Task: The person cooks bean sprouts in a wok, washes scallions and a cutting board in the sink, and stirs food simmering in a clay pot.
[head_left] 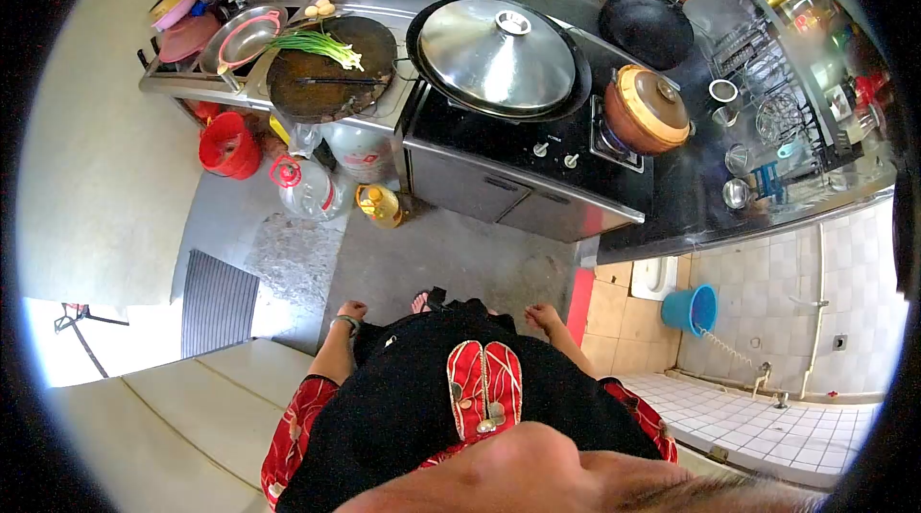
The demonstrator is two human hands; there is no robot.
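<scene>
My left hand [353, 310] hangs at my side with its fingers curled in and a bracelet at the wrist; no object shows in it. On the other side my right hand [542, 316] hangs low, its fingers also curled and nothing visible in them. Both hands are apart from the counter. Ahead stands a stove [508, 150] with a large wok under a domed metal lid [480, 57]. A lidded clay pot [641, 115] sits on the right burner. To the left, spring onions [321, 46] and a knife [341, 81] lie on a round cutting board [288, 95].
Below the counter are a red bucket [230, 150], a large clear bottle [309, 191] and an oil bottle [382, 206]. A black pan [645, 28] rests behind the clay pot. Several eggs [321, 8] lie beyond the board. At right stands a blue bucket [689, 310].
</scene>
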